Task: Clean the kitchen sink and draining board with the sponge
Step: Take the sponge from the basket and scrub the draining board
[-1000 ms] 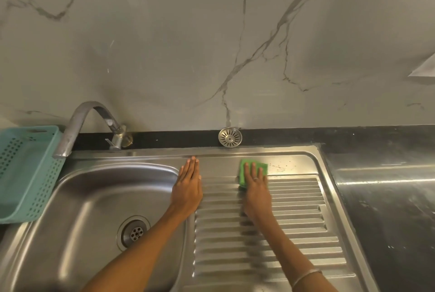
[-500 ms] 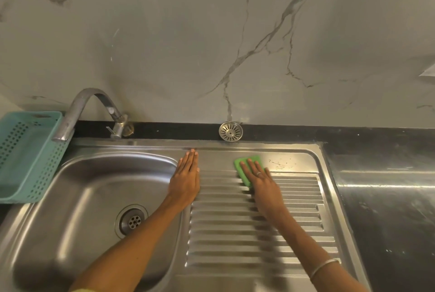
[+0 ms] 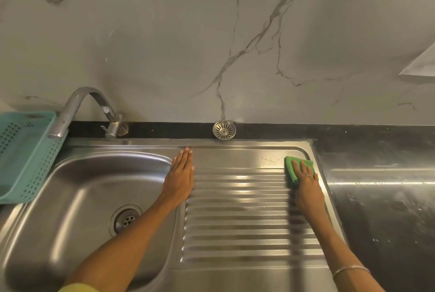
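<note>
Pressing down with straight fingers, the right hand (image 3: 306, 185) holds no closed grip on the green sponge (image 3: 297, 167), which lies flat at the far right corner of the ribbed draining board (image 3: 240, 221), beside a patch of white specks (image 3: 270, 158). Left hand (image 3: 180, 179) rests open and flat on the ridge between board and sink (image 3: 77, 209). Behind them, a loose metal strainer (image 3: 224, 129) leans at the marble wall (image 3: 211, 32), a tap (image 3: 87, 112) curves leftward, and a teal basket (image 3: 21, 155) sits at the left. Dark counter (image 3: 381, 209) lies to the right.
</note>
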